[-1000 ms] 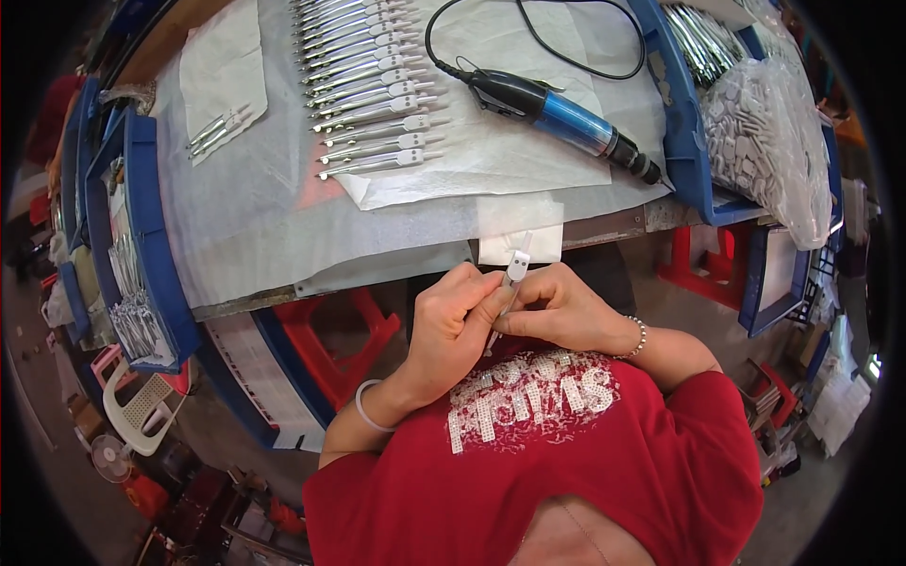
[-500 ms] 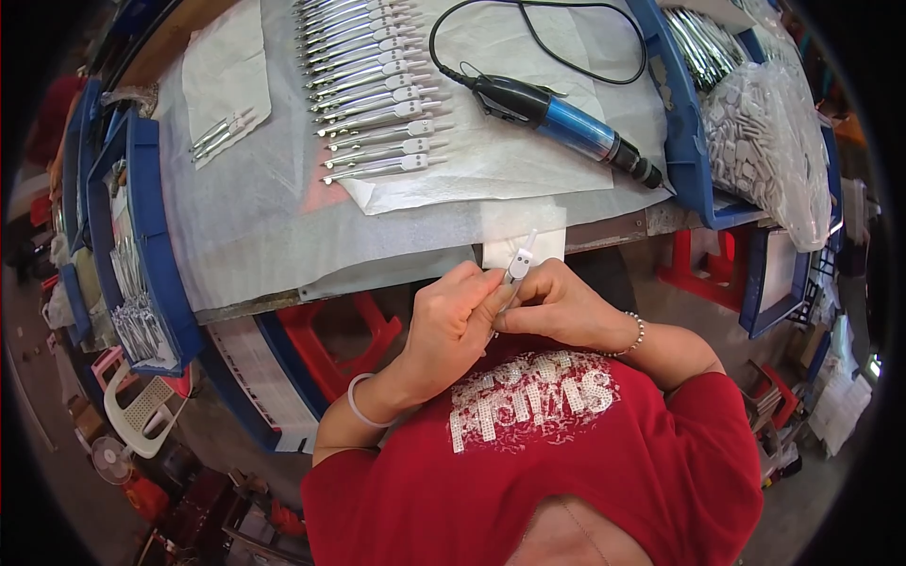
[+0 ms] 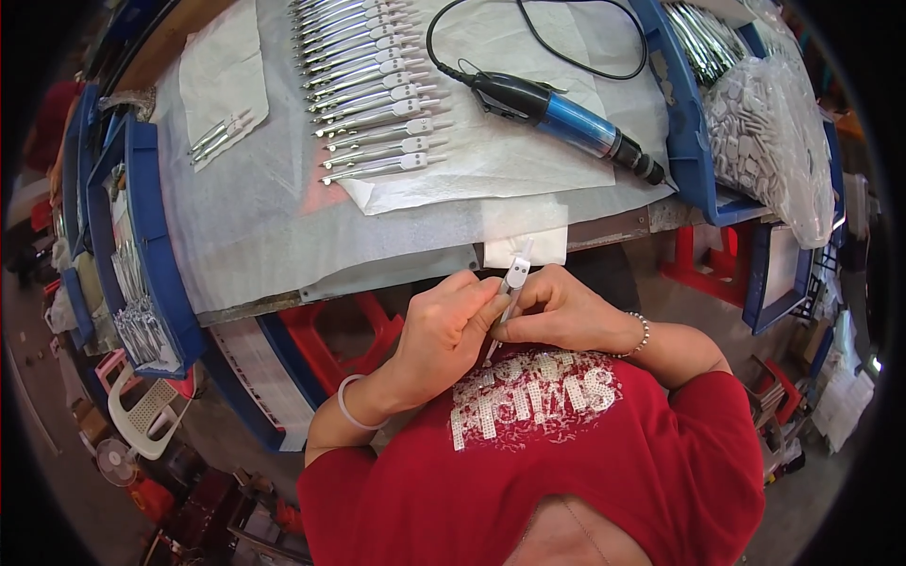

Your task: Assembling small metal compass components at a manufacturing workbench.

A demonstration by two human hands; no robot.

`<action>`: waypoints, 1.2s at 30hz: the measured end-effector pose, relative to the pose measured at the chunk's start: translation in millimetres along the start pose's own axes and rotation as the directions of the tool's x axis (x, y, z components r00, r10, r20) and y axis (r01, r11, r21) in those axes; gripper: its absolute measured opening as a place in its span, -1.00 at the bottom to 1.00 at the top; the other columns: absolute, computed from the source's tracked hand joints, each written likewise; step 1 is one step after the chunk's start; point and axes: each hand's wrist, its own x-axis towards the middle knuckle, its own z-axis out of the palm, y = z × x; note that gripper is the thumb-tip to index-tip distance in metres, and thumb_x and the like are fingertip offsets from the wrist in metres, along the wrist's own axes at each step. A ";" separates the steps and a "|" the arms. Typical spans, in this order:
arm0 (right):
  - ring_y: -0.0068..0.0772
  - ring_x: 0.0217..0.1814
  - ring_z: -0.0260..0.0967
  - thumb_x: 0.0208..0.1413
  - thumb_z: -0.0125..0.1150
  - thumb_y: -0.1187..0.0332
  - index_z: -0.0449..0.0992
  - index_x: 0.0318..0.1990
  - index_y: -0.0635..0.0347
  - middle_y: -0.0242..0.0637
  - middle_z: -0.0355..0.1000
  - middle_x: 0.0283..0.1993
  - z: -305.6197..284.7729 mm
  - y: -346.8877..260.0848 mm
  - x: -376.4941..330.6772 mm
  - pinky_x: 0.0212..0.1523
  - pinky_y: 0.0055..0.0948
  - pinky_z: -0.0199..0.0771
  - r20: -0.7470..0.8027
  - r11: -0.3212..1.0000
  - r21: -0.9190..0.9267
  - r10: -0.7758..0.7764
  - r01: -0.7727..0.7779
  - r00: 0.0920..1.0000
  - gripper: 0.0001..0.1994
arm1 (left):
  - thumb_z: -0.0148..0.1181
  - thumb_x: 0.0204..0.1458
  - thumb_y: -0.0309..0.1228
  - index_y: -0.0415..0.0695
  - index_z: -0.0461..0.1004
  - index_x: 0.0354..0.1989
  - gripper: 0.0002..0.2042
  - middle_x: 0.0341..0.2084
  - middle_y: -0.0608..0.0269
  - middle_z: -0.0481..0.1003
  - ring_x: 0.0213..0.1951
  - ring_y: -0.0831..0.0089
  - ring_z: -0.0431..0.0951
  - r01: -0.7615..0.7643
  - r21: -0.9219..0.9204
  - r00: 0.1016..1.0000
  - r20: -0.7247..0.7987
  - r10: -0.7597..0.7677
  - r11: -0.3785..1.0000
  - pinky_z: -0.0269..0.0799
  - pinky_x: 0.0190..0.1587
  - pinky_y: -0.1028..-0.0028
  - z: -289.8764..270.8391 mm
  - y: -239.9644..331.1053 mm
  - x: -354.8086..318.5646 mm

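Between my two hands, close to my chest, is a drawing compass (image 3: 516,273) with a white plastic head and slim metal legs. Its head points away from me toward the table. My left hand (image 3: 450,325) is closed around it, thumb and fingers pinching just below the head. From the other side, my right hand (image 3: 564,311) pinches the legs with curled fingers. The lower part of the legs is partly hidden by my fingers. Beyond my hands, a row of similar compasses (image 3: 382,92) lies on the table, their white heads toward the right.
A blue and black electric screwdriver (image 3: 578,125) lies on the covered table (image 3: 255,245), its black cord looping behind. At the right, a blue bin (image 3: 694,141) holds metal legs and a bag of white parts (image 3: 764,141). Another blue bin (image 3: 156,236) with metal parts stands left.
The compass has shifted slightly down and left toward my chest, and more of its legs shows below my fingers. Both hands keep hold, with small finger movements.
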 end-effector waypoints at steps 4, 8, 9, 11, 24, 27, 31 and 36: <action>-0.76 -0.59 0.16 -0.05 0.27 0.40 0.50 -0.59 0.38 -0.46 0.34 -0.67 -2.2 -0.2 0.7 -0.59 -0.60 0.12 0.013 1.000 0.023 0.014 -0.014 1.000 -0.79 | 0.14 0.04 -0.54 -0.28 0.47 -0.29 -0.90 -0.60 0.10 0.34 -0.58 0.25 0.37 -0.004 0.015 1.000 0.026 0.004 1.000 0.26 -0.54 0.41 -3.2 -2.9 0.8; -0.79 -0.57 0.15 -0.02 0.24 0.39 0.51 -0.56 0.36 -0.50 0.33 -0.64 -7.2 3.0 4.0 -0.57 -0.64 0.12 0.043 0.999 0.024 0.032 -0.033 0.999 -0.80 | 0.15 0.04 -0.54 -0.28 0.51 -0.25 -0.87 -0.57 0.14 0.43 -0.54 0.42 0.42 0.123 -0.234 0.992 0.038 -0.118 0.964 0.28 -0.51 0.49 -3.2 -12.2 3.4; -0.80 -0.56 0.15 0.00 0.22 0.39 0.51 -0.54 0.36 -0.52 0.33 -0.63 -7.4 5.3 5.0 -0.55 -0.65 0.13 0.033 0.997 0.068 0.025 -0.027 0.999 -0.80 | 0.15 0.04 -0.54 -0.29 0.52 -0.23 -0.85 -0.56 0.17 0.47 -0.53 0.52 0.43 0.189 -0.313 0.981 0.031 -0.189 0.931 0.29 -0.50 0.54 -1.8 -13.1 2.8; -0.81 -0.54 0.16 0.05 0.19 0.38 0.54 -0.50 0.34 -0.55 0.33 -0.61 -4.1 1.0 7.5 -0.52 -0.66 0.16 0.035 0.989 0.138 0.046 -0.051 0.998 -0.81 | 0.15 0.04 -0.53 -0.29 0.51 -0.23 -0.85 -0.58 0.16 0.45 -0.55 0.49 0.42 0.177 -0.261 0.983 0.006 -0.182 0.949 0.28 -0.51 0.52 -3.0 -11.1 6.0; -0.80 -0.53 0.19 0.06 0.19 0.35 0.55 -0.48 0.35 -0.52 0.37 -0.60 -0.5 -2.8 11.3 -0.53 -0.65 0.18 0.045 0.995 0.094 0.020 -0.024 0.999 -0.78 | 0.17 0.03 -0.51 -0.31 0.48 -0.24 -0.85 -0.63 0.04 0.37 -0.61 0.23 0.40 0.011 0.038 1.000 0.022 -0.012 0.999 0.27 -0.56 0.38 -16.7 -4.6 6.1; -0.80 -0.54 0.18 0.06 0.20 0.34 0.55 -0.49 0.35 -0.52 0.36 -0.61 -2.7 2.6 12.0 -0.54 -0.65 0.17 0.075 0.997 0.054 0.051 -0.055 0.996 -0.78 | 0.17 0.03 -0.51 -0.31 0.48 -0.25 -0.85 -0.60 0.01 0.39 -0.61 0.22 0.41 0.013 0.023 0.999 0.034 -0.014 1.000 0.28 -0.56 0.39 -18.3 -7.6 4.5; -0.79 -0.51 0.21 0.08 0.19 0.35 0.54 -0.47 0.34 -0.49 0.37 -0.58 -4.2 4.1 14.6 -0.51 -0.67 0.20 0.092 0.996 0.089 0.022 -0.030 0.995 -0.79 | 0.14 0.08 -0.45 -0.28 0.48 -0.16 -0.80 -0.57 0.10 0.46 -0.61 0.29 0.43 0.051 -0.043 0.995 0.083 -0.048 0.998 0.30 -0.55 0.43 -22.9 -18.0 5.3; -0.73 -0.45 0.28 0.10 0.20 0.35 0.54 -0.43 0.34 -0.44 0.42 -0.50 1.2 -11.5 14.8 -0.41 -0.67 0.28 0.111 0.956 0.279 0.068 -0.096 0.991 -0.80 | 0.11 0.13 -0.29 -0.30 0.30 0.12 -0.56 -0.34 0.21 0.50 -0.36 0.32 0.56 0.591 -0.777 0.806 0.561 -0.187 0.215 0.47 -0.26 0.49 -20.9 -34.0 14.4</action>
